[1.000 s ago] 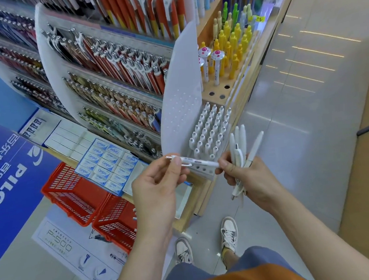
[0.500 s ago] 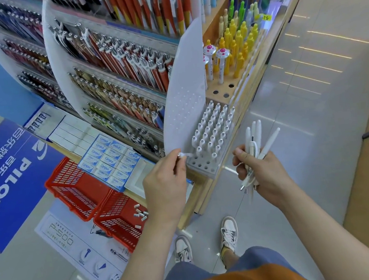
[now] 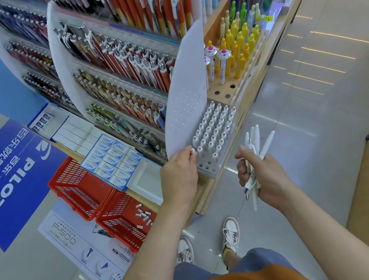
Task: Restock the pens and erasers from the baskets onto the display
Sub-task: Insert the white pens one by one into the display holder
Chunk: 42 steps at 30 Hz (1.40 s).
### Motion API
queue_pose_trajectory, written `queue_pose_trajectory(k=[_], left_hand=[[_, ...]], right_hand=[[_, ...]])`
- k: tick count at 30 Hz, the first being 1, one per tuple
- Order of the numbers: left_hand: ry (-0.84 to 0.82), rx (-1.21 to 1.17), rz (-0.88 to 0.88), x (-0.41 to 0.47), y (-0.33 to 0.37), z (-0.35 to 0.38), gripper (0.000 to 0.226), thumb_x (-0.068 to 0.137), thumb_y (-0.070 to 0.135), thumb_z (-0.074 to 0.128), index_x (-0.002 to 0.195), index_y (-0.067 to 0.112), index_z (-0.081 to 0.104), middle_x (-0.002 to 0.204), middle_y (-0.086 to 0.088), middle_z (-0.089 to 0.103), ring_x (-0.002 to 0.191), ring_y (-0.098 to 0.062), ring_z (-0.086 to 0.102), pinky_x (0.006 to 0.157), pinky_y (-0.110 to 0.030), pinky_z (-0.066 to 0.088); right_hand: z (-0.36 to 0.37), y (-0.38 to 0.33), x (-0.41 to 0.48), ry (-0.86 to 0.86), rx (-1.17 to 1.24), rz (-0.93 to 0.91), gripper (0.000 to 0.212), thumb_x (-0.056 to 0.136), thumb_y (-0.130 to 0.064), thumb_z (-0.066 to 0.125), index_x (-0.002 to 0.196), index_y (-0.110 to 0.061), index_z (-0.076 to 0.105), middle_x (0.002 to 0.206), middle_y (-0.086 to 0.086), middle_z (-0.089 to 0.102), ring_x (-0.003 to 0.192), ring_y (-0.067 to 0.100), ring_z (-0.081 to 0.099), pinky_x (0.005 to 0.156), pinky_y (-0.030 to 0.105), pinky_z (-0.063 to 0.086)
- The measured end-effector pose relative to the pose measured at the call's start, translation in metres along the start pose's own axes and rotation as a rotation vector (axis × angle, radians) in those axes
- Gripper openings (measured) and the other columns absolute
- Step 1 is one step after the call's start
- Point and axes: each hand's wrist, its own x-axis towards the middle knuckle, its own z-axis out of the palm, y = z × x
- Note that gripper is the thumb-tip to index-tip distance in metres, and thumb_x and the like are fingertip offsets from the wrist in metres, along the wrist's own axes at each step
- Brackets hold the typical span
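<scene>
Head camera, looking down: my left hand [image 3: 178,173] is at the near left corner of the white pen rack [image 3: 207,167]. Its thumb and forefinger pinch the silver top of a single white pen [image 3: 192,149], which stands upright in the rack's corner slot, right against the curved white side panel [image 3: 186,99]. The other fingers are curled in below. Most of the rack is filled with matching white pens, and a few holes along the front edge show empty.

My right hand [image 3: 266,175] is closed in a fist around a bundle of white pens [image 3: 267,142], off to the right of the rack and clear of it. The pens fan out above my knuckles and poke out below my palm.

Two red baskets sit on the floor to the left, touching each other. The near basket [image 3: 120,229] holds a scatter of small pale pieces [image 3: 143,215], too small to identify. I see nothing in the far basket [image 3: 78,187]. Blue Campus boxes [image 3: 112,161] lie in rows on the shelf ledge above them.
</scene>
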Motion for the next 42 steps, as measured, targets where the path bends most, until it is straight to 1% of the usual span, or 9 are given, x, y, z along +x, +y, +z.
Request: queue_pose_trajectory(k=[7,13,17,20,24,29,34,37,42], left_hand=[[-0.045,0.092,-0.045,0.010,0.001,0.013,0.018,0.091,0.014,0.059,0.074,0.009,0.061,0.064,-0.006,0.061,0.056,-0.027,0.056,0.049,-0.031,0.043],[-0.081,0.091,-0.086,0.013,0.003,0.017,0.018,0.092,0.017,0.056,0.079,0.008,0.064,0.070,-0.010,0.065,0.063,-0.030,0.061,0.055,-0.037,0.051],[-0.098,0.083,-0.101,0.007,0.010,-0.001,0.014,0.095,0.023,0.052,0.094,0.012,0.061,0.080,-0.004,0.067,0.069,-0.024,0.062,0.062,-0.036,0.052],[-0.086,-0.066,-0.061,-0.013,0.028,-0.024,0.018,0.096,0.026,0.050,0.089,0.017,0.064,0.066,0.001,0.064,0.058,-0.015,0.057,0.058,-0.034,0.047],[-0.415,-0.541,-0.335,-0.038,0.054,-0.029,0.020,0.091,0.042,0.054,0.087,0.026,0.064,0.068,0.001,0.068,0.057,-0.012,0.064,0.060,-0.034,0.055],[-0.274,-0.998,-0.698,-0.034,0.057,-0.034,0.005,0.086,0.011,0.067,0.084,0.008,0.070,0.066,-0.012,0.069,0.056,-0.016,0.062,0.055,-0.024,0.052],[-0.135,-0.918,-0.561,-0.021,0.048,-0.053,0.011,0.077,0.008,0.075,0.082,0.017,0.075,0.072,-0.009,0.072,0.069,-0.025,0.067,0.066,-0.029,0.058],[-0.080,-0.875,-0.514,-0.018,0.044,-0.061,0.014,0.077,0.009,0.075,0.085,0.020,0.076,0.078,-0.007,0.072,0.078,-0.030,0.068,0.074,-0.038,0.058],[-0.087,-1.139,-0.679,-0.013,0.047,-0.067,0.010,0.079,0.007,0.070,0.088,0.012,0.073,0.075,-0.010,0.072,0.067,-0.018,0.067,0.067,-0.025,0.057]], right_hand=[[0.008,-0.003,-0.002,-0.089,-0.023,-0.002,0.041,0.079,-0.053,0.057,0.083,-0.012,0.053,0.057,0.002,0.045,0.042,0.013,0.041,0.042,0.024,0.036],[0.012,-0.006,-0.004,-0.117,-0.033,0.001,0.038,0.085,-0.050,0.053,0.081,-0.012,0.050,0.057,0.002,0.037,0.044,0.013,0.039,0.043,0.023,0.037],[0.018,-0.007,-0.007,-0.118,0.034,-0.024,0.036,0.088,-0.047,0.051,0.078,-0.012,0.048,0.055,0.000,0.038,0.045,0.012,0.039,0.044,0.022,0.039],[0.024,-0.007,-0.006,-0.106,0.114,-0.042,0.036,0.085,-0.049,0.052,0.078,-0.015,0.045,0.054,-0.002,0.039,0.046,0.013,0.038,0.046,0.024,0.037],[0.035,-0.004,-0.003,-0.085,0.330,-0.054,0.039,0.074,-0.050,0.064,0.078,-0.017,0.043,0.058,-0.001,0.032,0.051,0.014,0.032,0.047,0.026,0.032],[0.039,-0.001,-0.003,-0.044,0.142,-0.133,0.042,0.068,-0.053,0.068,0.073,-0.018,0.046,0.059,-0.001,0.037,0.051,0.013,0.036,0.046,0.024,0.033],[0.031,-0.009,-0.001,-0.086,0.424,0.012,0.037,0.076,-0.053,0.060,0.072,-0.018,0.048,0.053,-0.005,0.031,0.039,0.006,0.026,0.037,0.017,0.020],[0.027,-0.008,-0.001,-0.126,0.424,0.021,0.030,0.078,-0.042,0.063,0.070,-0.018,0.047,0.053,-0.006,0.024,0.039,0.006,0.023,0.035,0.016,0.020],[0.028,-0.007,-0.005,-0.234,0.327,-0.039,0.027,0.082,-0.022,0.063,0.058,-0.021,0.051,0.054,-0.004,0.026,0.042,0.008,0.025,0.040,0.018,0.019]])
